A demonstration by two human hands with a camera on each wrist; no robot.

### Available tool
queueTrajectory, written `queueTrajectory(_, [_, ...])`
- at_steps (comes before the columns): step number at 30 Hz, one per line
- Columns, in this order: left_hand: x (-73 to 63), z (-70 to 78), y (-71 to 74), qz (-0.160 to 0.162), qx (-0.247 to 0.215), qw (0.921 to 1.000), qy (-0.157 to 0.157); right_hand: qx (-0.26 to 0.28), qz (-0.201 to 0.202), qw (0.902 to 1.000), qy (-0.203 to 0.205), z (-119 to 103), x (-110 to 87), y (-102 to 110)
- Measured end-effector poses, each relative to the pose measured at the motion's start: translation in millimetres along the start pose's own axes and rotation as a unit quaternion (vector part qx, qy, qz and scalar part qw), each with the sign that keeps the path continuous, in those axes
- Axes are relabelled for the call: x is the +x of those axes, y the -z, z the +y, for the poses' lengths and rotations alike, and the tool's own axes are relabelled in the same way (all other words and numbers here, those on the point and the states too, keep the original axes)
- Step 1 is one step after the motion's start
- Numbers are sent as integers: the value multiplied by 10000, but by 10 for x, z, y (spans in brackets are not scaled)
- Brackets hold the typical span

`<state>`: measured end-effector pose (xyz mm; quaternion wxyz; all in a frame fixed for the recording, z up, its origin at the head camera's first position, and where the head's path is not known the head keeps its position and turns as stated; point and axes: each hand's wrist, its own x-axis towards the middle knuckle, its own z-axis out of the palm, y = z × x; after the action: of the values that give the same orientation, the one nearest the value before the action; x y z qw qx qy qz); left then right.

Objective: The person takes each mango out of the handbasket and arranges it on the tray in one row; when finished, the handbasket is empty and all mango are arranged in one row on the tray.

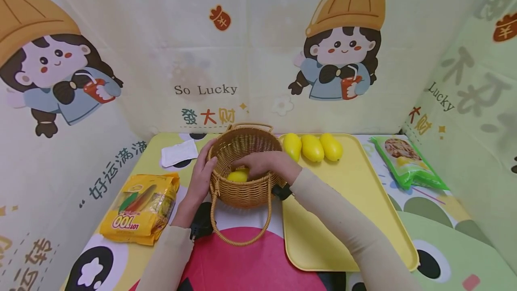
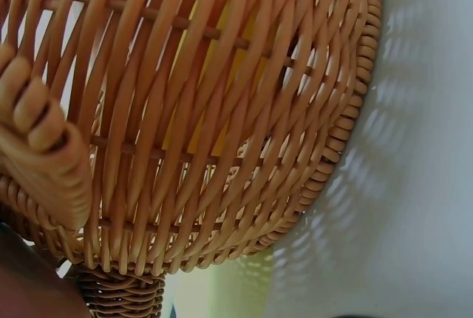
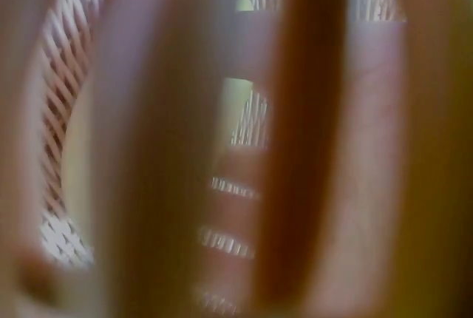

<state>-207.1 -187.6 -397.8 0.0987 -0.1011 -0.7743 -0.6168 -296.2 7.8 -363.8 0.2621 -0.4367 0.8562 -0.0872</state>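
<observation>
A wicker basket (image 1: 244,194) with loop handles stands mid-table, its front handle hanging down. My left hand (image 1: 200,174) grips its left side, thumb at the rim and fingers along the outside. Inside the basket, my right hand (image 1: 260,163) holds a yellow lemon (image 1: 238,175), its fingers curled about it and partly hidden. The left wrist view shows the woven wall of the basket (image 2: 222,111) close up, with a yellow patch behind the weave. In the right wrist view, blurred strands cover much of the right hand (image 3: 355,163). Two more lemons (image 1: 312,148) and a third lie on the tray.
A yellow tray (image 1: 323,219) lies right of the basket, under my right forearm. On the left are a yellow snack bag (image 1: 139,208) and a white packet (image 1: 179,153). A green snack bag (image 1: 408,160) lies far right. A printed cloth wall (image 1: 258,57) rises behind.
</observation>
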Motion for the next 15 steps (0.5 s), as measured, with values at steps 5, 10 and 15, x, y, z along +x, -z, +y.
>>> queueTrajectory(5, [1,12,2,6,3,10000,-31,-150,320,9992,182,-7,11,19])
queueTrajectory(10, [-4,22,9,1,-21,10000,-23,-169,667,9969,383,-10,24,23])
queueTrajectory(15, [-11,23,11,-24,-18,10000,18,-76,914,9944,520,-16,19,34])
